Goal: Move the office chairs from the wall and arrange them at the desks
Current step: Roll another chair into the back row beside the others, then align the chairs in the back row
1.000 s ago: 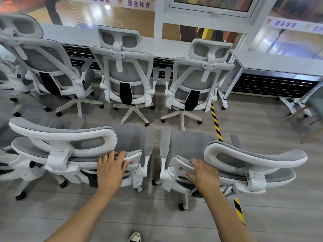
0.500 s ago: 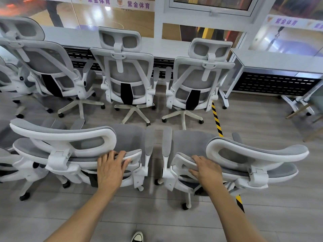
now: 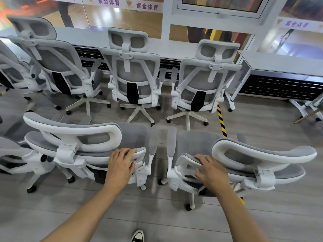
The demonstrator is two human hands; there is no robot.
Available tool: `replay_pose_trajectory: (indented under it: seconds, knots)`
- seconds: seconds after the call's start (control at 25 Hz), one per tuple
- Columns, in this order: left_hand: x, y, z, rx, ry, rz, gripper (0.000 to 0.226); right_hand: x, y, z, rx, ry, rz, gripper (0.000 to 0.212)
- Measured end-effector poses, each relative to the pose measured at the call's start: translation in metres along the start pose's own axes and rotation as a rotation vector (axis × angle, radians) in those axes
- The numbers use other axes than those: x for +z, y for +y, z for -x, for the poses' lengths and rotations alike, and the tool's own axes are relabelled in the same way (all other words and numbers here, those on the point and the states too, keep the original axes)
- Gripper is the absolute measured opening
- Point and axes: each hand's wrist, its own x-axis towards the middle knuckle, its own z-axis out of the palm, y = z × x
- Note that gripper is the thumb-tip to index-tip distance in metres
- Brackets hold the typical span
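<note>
Left near chair (image 3: pixel 134 137): white-framed office chair with grey mesh back and headrest, standing in a second row facing the desk, apart from it.
Right near chair (image 3: pixel 192 142): matching white-and-grey mesh office chair, just beside the first, armrests close together.
Left hand (image 3: pixel 120 165): fingers together, curled over the top rim of the left backrest, clamped on it.
Right hand (image 3: pixel 212 172): fingers slightly apart, hooked over the top corner of the right backrest, clamped on it.
Done: three matching chairs (image 3: pixel 132 74) parked along the long white desk (image 3: pixel 83 34), backs toward the camera.
Left to do: probably rolling both held chairs to free places; second white desk (image 3: pixel 283 63) at right shows no chair at its visible front; further grey chairs (image 3: pixel 10 74) crowd the left edge, placement unclear.
Progress: judged partway, perhaps around the middle.
Floor: yellow-and-black striped tape (image 3: pixel 222 123) passing under the right chair.
</note>
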Motion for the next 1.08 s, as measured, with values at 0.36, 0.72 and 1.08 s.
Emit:
replay_pose_trajectory:
  seconds: [0.36,0.72,1.08]
  knots:
    - [-0.054,-0.006,0.034,-0.002,-0.077,-0.023,0.035,0.005,-0.082,0.022,-0.107,0.299,-0.158,0.044]
    - [-0.175,-0.12,0.113,0.03,0.093,-0.025,0.036,-0.011,-0.321,0.055,-0.301,0.391,-0.416,0.039]
    - [-0.267,-0.313,0.203,-0.073,0.077,0.019,0.027,0.029,-0.557,0.09,-0.406,0.354,-0.514,0.039]
